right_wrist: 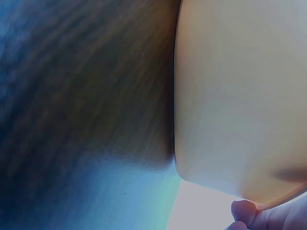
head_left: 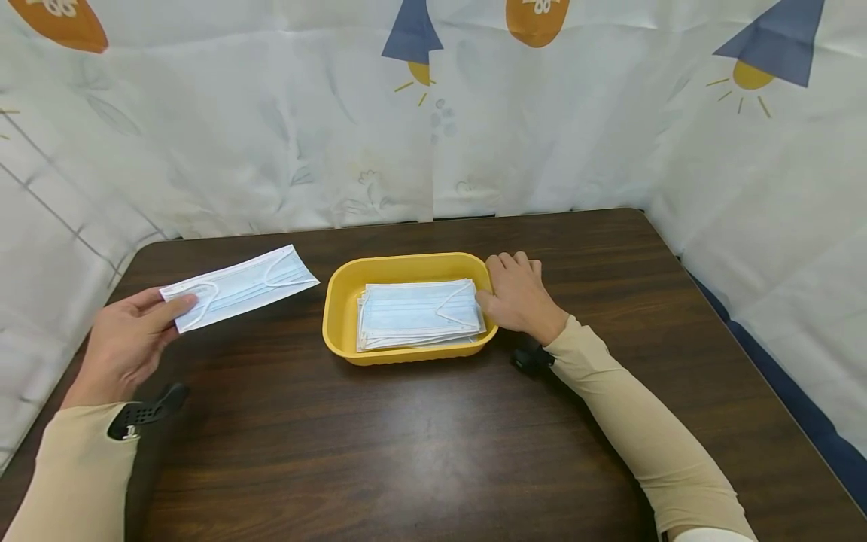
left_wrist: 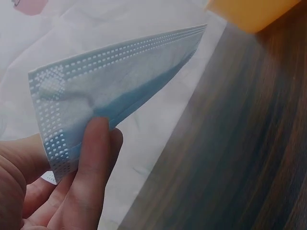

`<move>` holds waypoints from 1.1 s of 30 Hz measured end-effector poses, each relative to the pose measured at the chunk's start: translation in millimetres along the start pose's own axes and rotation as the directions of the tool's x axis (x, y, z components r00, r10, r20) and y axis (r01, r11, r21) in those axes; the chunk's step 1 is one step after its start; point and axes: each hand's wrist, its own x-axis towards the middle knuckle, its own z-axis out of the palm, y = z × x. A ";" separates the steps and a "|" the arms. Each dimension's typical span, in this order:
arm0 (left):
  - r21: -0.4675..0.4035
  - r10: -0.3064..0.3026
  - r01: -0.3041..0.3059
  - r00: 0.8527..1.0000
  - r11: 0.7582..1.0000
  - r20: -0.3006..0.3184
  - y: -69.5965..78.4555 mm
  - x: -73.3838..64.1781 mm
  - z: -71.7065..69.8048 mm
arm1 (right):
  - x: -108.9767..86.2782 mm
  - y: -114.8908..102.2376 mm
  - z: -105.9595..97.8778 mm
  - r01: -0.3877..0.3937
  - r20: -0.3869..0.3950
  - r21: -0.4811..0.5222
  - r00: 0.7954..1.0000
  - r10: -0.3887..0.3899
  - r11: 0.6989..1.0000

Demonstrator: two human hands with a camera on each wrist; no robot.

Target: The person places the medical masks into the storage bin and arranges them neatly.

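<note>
Out to the left, my left hand [head_left: 132, 339] pinches one end of a pale blue face mask [head_left: 244, 284] between thumb and fingers. The mask is held up off the table, its white ear loops lying across it; in the left wrist view the face mask [left_wrist: 129, 81] shows its dotted seams. My right hand [head_left: 520, 295] grips the right end of a yellow plastic basket [head_left: 406, 360], thumb over the rim and fingers at the far outside. Inside the basket lies a stack of folded face masks [head_left: 420, 309]. The right wrist view has the basket's wall [right_wrist: 235, 96] close up, with fingertips [right_wrist: 243, 211] by its edge.
Everything stands on a dark brown wooden table [head_left: 406, 452]. A white patterned cloth [head_left: 284, 135] hangs behind the table's far edge and along both sides. Each wrist wears a black strap, the left strap [head_left: 145, 412] showing clearly.
</note>
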 end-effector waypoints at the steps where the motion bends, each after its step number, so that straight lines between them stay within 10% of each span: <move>1: 0.004 0.003 -0.003 1.000 1.000 0.005 0.8 -0.1 1.3 | 0.0 0.0 0.0 0.000 0.001 0.000 1.000 0.000 1.000; 18: 0.065 0.044 -0.046 0.998 0.997 0.038 16.5 -7.4 17.9 | -0.1 -0.1 3.2 0.015 -0.014 0.004 1.000 -0.015 1.000; 26: -0.072 0.075 -0.069 0.993 0.995 0.090 26.2 -9.9 22.9 | 0.4 0.1 1.5 0.009 -0.012 -0.002 1.000 -0.009 1.000; 33: 0.075 0.073 -0.079 0.994 0.994 0.081 30.5 -13.4 31.1 | 0.3 0.1 0.5 0.000 -0.003 -0.006 1.000 0.000 1.000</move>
